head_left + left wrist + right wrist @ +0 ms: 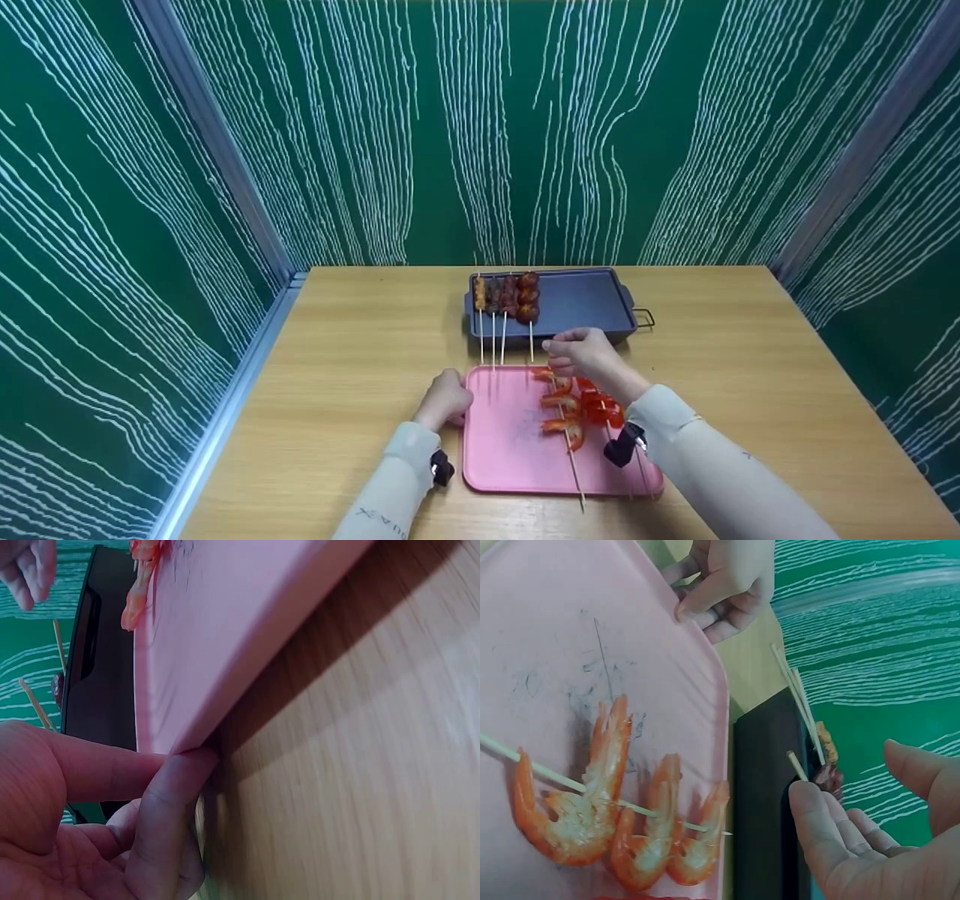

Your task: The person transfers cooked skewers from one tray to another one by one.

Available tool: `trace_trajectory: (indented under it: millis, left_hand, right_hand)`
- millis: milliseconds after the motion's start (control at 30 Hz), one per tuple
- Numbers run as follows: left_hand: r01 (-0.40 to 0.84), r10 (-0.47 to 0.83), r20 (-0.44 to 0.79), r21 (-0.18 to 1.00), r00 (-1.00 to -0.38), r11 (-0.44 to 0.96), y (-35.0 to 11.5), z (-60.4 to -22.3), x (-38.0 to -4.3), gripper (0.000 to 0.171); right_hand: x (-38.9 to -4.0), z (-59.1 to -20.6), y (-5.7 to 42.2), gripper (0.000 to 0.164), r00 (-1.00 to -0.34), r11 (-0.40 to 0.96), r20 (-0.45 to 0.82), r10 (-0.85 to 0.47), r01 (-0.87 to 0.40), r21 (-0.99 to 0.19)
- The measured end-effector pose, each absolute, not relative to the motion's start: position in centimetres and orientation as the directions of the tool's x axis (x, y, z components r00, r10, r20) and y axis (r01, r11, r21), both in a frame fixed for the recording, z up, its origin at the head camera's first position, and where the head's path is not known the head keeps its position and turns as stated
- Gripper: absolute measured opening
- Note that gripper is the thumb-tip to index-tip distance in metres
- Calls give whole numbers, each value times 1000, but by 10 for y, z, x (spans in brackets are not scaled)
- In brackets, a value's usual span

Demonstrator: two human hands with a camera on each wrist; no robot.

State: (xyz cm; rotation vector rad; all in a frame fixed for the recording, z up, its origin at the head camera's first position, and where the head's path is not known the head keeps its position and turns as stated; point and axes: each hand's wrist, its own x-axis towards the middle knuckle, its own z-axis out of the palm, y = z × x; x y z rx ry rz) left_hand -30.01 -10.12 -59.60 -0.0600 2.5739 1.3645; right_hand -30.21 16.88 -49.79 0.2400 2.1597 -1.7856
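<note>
My left hand [444, 397] grips the upper left rim of a pink tray [502, 465], with the thumb and a finger pinching its edge in the left wrist view. Over the tray's far edge is my right hand [589, 354]. In the right wrist view its thumb stands apart from extended fingers, and nothing lies between them. A fingertip is right by a bare skewer end [795, 763]. On the tray lie a shrimp skewer [553, 406] and glossy red skewered pieces [611, 414], partly covered by the right forearm.
Beyond the tray stands a dark grill pan [585, 300] with a wire handle [645, 318] on its right. A skewer of round brown balls [529, 295] and several meat skewers [509, 294] lie at its left, sticks overhanging the front. Green patterned panels [465, 135] enclose the wooden table [360, 337].
</note>
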Motion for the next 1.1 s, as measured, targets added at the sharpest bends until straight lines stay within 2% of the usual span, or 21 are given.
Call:
trace_trajectory:
  millis: [367, 567, 700, 833, 1000, 1100]
  left_hand:
    - [-168, 50, -236, 810, -971, 562, -97, -584, -293, 17]
    - [-171, 58, -243, 813, -968, 556, -96, -582, -291, 23]
    - [-172, 66, -250, 813, -966, 556, -96, -580, -289, 31]
    - [-177, 60, -249, 819, -967, 546, -96, -578, -289, 29]
    - [-181, 60, -252, 823, -966, 539, -97, -580, -289, 27]
    - [-179, 58, -249, 820, -967, 544, -97, -580, -288, 26]
  right_hand:
    - [-313, -516, 163, 43, -915, 48, -393, -95, 390, -919]
    - [-315, -529, 155, 45, -920, -41, -378, -106, 384, -923]
    - [-318, -535, 150, 35, -922, -87, -367, -122, 378, -922]
    - [-320, -540, 147, 25, -922, -85, -357, -150, 372, -924]
    - [-324, -547, 144, 28, -923, -91, -340, -178, 360, -929]
    - [-327, -549, 142, 19, -919, -110, -352, -178, 374, -921]
